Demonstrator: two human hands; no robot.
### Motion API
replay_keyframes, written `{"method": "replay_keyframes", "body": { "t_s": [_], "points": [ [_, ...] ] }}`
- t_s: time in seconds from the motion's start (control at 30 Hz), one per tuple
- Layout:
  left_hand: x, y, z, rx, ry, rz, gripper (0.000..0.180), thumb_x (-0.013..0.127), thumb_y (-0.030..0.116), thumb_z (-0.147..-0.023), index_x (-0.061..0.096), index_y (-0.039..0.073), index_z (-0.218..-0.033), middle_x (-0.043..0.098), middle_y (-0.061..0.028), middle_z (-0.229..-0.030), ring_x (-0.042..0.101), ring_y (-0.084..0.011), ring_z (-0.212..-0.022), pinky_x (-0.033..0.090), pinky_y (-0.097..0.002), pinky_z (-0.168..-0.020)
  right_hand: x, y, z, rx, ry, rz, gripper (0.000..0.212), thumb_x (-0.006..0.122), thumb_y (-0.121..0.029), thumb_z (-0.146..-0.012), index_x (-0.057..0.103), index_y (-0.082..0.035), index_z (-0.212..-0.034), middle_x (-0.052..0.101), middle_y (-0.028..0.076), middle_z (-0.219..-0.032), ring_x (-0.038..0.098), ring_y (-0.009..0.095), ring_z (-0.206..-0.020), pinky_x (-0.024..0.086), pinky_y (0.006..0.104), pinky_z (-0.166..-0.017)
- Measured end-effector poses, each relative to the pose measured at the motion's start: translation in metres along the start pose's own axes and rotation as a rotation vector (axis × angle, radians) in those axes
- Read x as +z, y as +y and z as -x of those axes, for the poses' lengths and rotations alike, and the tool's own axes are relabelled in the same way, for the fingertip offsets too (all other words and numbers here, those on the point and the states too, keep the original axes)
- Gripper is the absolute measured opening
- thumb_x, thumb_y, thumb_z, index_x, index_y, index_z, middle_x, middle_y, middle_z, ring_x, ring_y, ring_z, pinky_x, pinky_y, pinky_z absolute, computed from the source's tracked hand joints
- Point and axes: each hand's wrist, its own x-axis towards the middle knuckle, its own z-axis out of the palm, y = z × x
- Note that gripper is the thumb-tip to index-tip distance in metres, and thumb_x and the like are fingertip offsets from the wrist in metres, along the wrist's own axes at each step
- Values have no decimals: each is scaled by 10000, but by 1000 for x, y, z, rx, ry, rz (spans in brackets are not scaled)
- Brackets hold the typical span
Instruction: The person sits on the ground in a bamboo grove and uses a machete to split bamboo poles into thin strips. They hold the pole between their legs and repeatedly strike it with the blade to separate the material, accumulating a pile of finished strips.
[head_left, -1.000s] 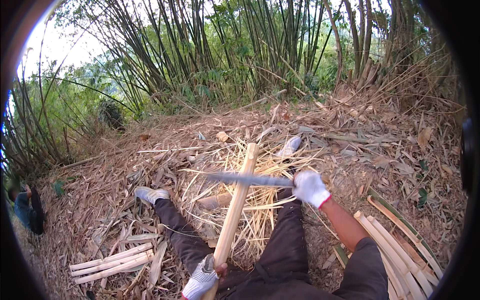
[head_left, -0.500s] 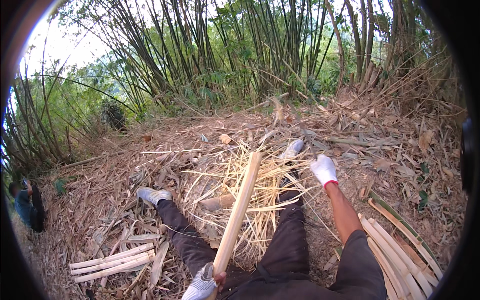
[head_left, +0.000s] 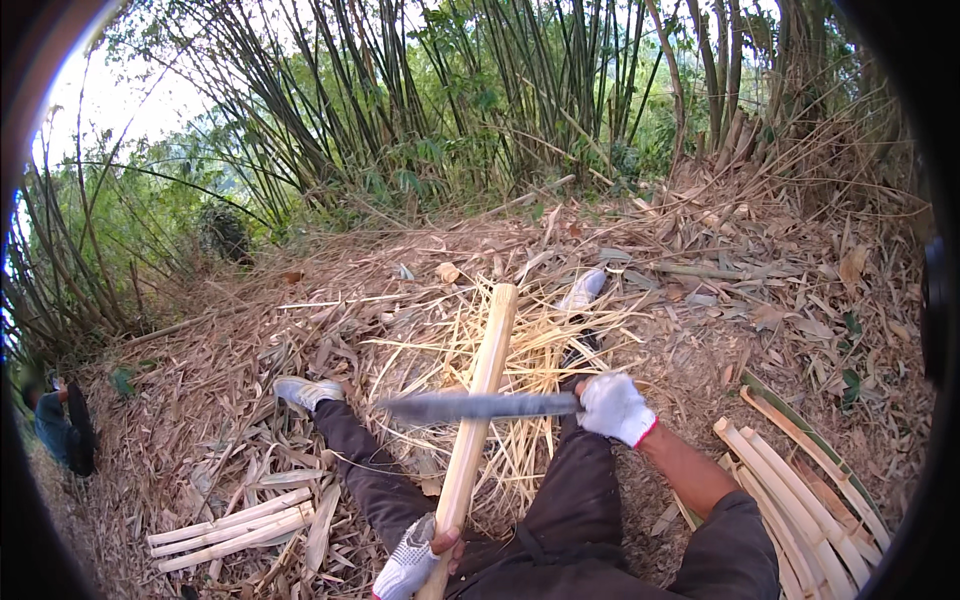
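My left hand, in a white work glove with bare fingertips showing, grips the lower end of a pale split-bamboo strip. The strip slants up and away between my legs. In a white glove with a red cuff, my right hand closes round the handle of a long machete. Its blurred blade points left and lies across the front of the strip, around its middle. I cannot tell whether the edge bites into the wood. Thin yellow bamboo shavings are heaped behind and beneath the strip.
Several split strips lie at left, and more long ones at right beside my arm. My outstretched legs frame the shavings. Dry leaves cover the ground. A bamboo clump stands behind. Another person sits at the far left.
My right hand has swung the machete down and inward, from beyond my right knee to across the strip. My left hand keeps its hold, shifting slightly; the strip is a little more upright.
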Motion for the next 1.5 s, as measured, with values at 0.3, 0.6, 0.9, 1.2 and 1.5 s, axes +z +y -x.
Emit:
{"method": "replay_keyframes", "body": {
  "t_s": [0.3, 0.6, 0.9, 1.2, 1.5],
  "points": [
    [0, -12, 7, 30, 36, 44, 343, 679, 314, -944, 499, 39, -1041, 550, -43, -713, 532, -136, -597, 464, -282, -538, -14, 0, -17, -16, -87, -43, 210, 674, -261, -720, 673, -74, -815, 693, 157, -779, 684, 338, -761, 555, 436, -748],
    [-4, -10, 5, 40, 12, 9, 348, 662, 326, -958, 497, 32, -1046, 542, -41, -710, 534, -142, -593, 461, -284, -539, -6, 4, -15, 6, -40, -16, 192, 642, -262, -743, 658, -82, -810, 696, 122, -777, 696, 300, -729, 559, 426, -676],
    [-5, -12, 31, 84, 94, -125, 269, 661, 244, -927, 540, 51, -1069, 565, -24, -719, 540, -121, -577, 454, -266, -504, 36, 103, -13, 938, 163, -331, 279, 616, -229, -779, 673, 26, -876, 682, 293, -902, 674, 444, -887, 530, 504, -781],
    [-5, -16, -2, 122, 266, -592, 343, 688, 298, -943, 525, 2, -1004, 622, -62, -675, 607, -142, -561, 492, -295, -507, -20, 7, 9, 1, 24, -6, 184, 664, -249, -716, 645, -74, -771, 671, 115, -719, 673, 317, -704, 548, 433, -671],
    [-10, -41, 10, 147, 215, -541, 338, 672, 267, -947, 537, -10, -1086, 618, -48, -680, 609, -132, -573, 493, -283, -514, -17, 52, -20, 307, 111, -101, 196, 661, -226, -728, 666, -51, -817, 695, 169, -797, 687, 355, -778, 554, 459, -730]
  ]
}}
